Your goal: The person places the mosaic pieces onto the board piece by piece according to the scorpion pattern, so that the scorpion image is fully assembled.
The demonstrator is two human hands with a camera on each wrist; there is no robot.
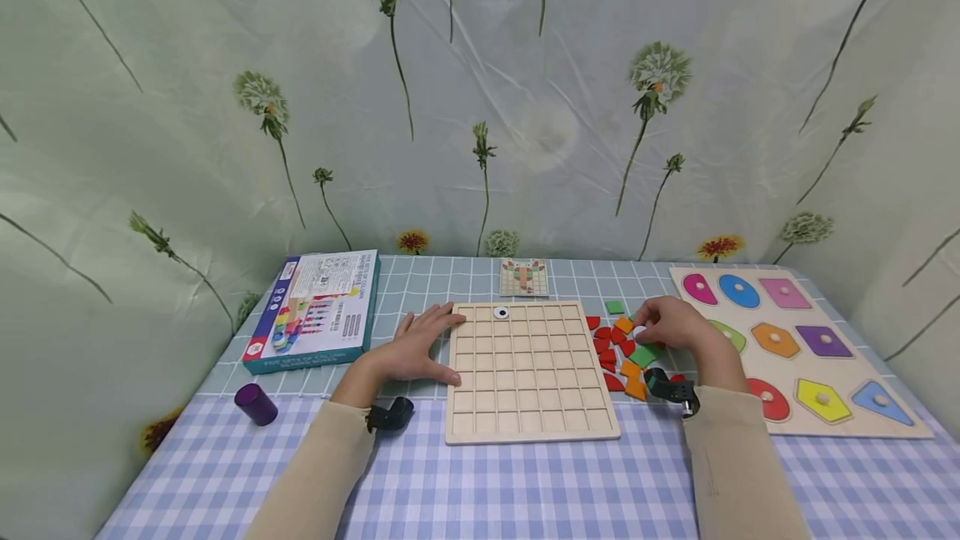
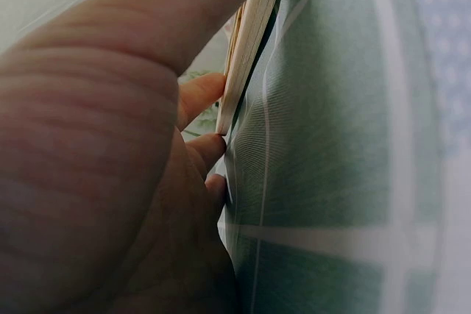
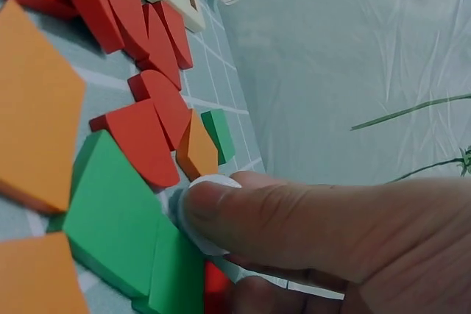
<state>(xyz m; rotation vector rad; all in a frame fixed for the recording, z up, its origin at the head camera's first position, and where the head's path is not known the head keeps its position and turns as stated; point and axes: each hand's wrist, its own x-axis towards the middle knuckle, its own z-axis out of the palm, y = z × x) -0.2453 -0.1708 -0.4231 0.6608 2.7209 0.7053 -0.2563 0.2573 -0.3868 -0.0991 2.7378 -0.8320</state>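
Observation:
A wooden grid board lies on the table, with a white round piece bearing a black eye in its top row. My left hand is spread along the board's left side, thumb and fingertips at its edge. To the right of the board, my right hand pinches a small white disc between thumb and fingers, above the loose blocks. Among these are red pieces, green pieces and orange pieces. The thumb hides part of the disc.
A pattern card lies behind the board. On the left are a game box and a purple cylinder. A knobbed shape puzzle lies on the right, beside the right forearm. A flowered curtain hangs behind the table.

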